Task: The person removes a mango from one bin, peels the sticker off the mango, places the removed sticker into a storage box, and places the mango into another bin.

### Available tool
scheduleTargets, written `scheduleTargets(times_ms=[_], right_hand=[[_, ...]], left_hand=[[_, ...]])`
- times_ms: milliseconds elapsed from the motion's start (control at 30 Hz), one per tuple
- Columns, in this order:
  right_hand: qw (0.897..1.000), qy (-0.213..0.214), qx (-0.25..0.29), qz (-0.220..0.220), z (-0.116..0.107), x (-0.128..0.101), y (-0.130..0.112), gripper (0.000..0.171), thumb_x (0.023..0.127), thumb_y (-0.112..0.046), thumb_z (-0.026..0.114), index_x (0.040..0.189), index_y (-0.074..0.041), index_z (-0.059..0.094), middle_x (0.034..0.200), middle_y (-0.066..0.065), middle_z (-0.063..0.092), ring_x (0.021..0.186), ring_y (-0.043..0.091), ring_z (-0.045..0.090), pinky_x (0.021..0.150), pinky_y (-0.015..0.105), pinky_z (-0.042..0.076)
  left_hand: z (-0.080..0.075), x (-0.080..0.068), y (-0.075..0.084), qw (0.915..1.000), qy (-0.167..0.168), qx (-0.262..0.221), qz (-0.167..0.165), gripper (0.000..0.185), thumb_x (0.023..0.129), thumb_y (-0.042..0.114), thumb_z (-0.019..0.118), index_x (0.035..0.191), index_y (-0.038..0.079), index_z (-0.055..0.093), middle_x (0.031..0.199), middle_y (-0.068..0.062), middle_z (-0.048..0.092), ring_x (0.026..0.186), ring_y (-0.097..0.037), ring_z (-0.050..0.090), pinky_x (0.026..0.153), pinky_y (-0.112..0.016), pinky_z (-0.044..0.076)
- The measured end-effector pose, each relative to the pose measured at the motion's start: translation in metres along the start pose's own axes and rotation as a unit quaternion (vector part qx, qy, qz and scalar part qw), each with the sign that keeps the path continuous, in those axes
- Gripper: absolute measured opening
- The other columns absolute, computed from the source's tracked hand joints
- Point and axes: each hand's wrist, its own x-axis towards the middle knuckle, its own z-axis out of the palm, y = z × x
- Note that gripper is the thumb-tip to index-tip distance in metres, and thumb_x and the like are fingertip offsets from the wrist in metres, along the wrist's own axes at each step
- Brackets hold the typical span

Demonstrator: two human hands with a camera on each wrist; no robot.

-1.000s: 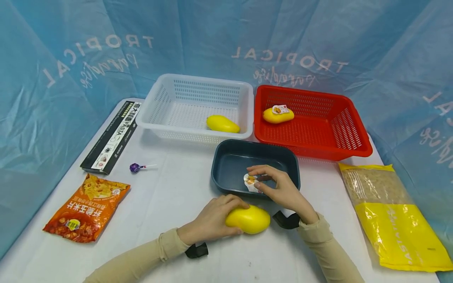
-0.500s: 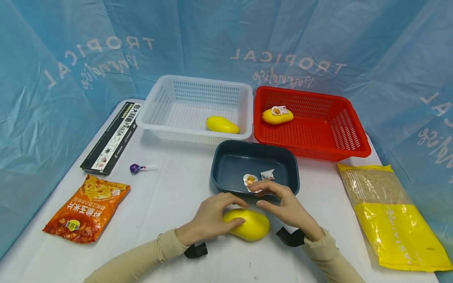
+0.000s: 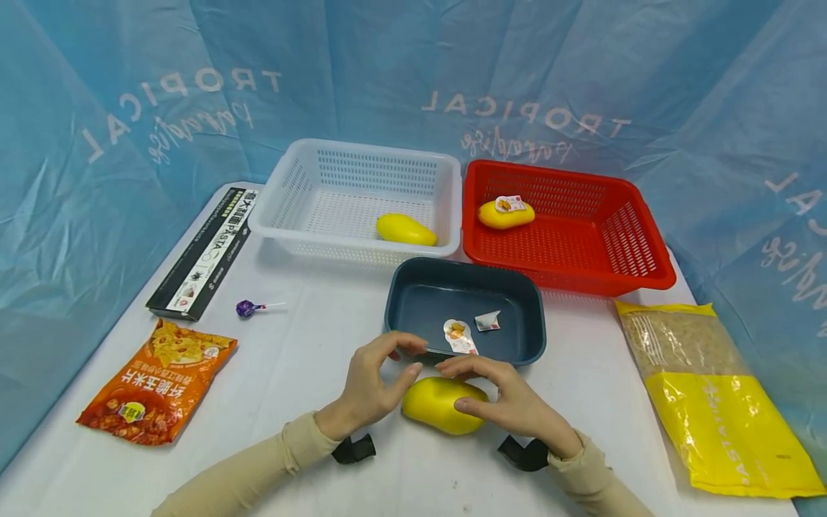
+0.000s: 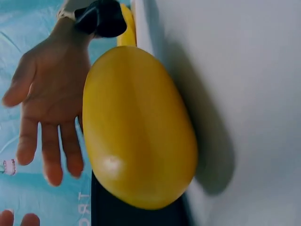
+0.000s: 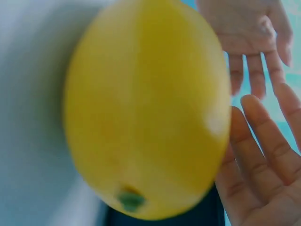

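On the white table [image 3: 310, 359], just before a dark tray [image 3: 400, 316], lies a smooth yellow mango [image 3: 442, 404], flanked by the left hand [image 3: 371, 388] and right hand [image 3: 510, 402], fingers [image 3: 474, 366] loosely spread, not gripping.

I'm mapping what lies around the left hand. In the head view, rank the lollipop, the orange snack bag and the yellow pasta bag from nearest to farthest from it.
From the left hand:
1. Lollipop, up and to its left on the table.
2. Orange snack bag, farther left, by the table's left edge.
3. Yellow pasta bag, far across on the right side, beyond the right hand.
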Motion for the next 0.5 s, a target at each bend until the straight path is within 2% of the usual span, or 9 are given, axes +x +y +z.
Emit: scheduleTargets(times_ms=[233, 367, 500], right_hand=[[0.999, -0.032, -0.028, 0.007, 0.011, 0.001, 0.008, 0.042, 0.085, -0.014, 0.073, 0.126, -0.011, 0.060, 0.132, 0.013, 0.061, 0.123, 0.018, 0.056, 0.107, 0.027, 0.044], [0.998, -0.051, -0.039, 0.026, 0.016, 0.000, 0.009, 0.045, 0.086, -0.017, 0.074, 0.128, -0.015, 0.059, 0.135, 0.011, 0.059, 0.124, 0.021, 0.055, 0.106, 0.031, 0.044], [0.995, -0.075, -0.047, 0.050, 0.020, 0.001, 0.008, 0.049, 0.084, -0.019, 0.075, 0.130, -0.019, 0.058, 0.139, 0.007, 0.057, 0.126, 0.022, 0.054, 0.106, 0.035, 0.045]], left_hand=[[-0.009, 0.007, -0.005, 0.9999, 0.009, -0.006, -0.008, 0.032, 0.088, 0.012, 0.060, 0.119, 0.003, 0.060, 0.115, -0.012, 0.066, 0.101, -0.024, 0.061, 0.080, -0.039, 0.051], [-0.017, 0.012, -0.010, 0.9998, 0.002, -0.005, -0.020, 0.038, 0.094, 0.021, 0.057, 0.127, 0.003, 0.056, 0.125, -0.013, 0.062, 0.111, -0.027, 0.058, 0.091, -0.042, 0.048], [-0.026, 0.020, -0.017, 0.9991, 0.007, 0.001, -0.042, 0.045, 0.094, 0.021, 0.057, 0.135, 0.003, 0.051, 0.133, -0.017, 0.058, 0.120, -0.030, 0.053, 0.095, -0.049, 0.045]])
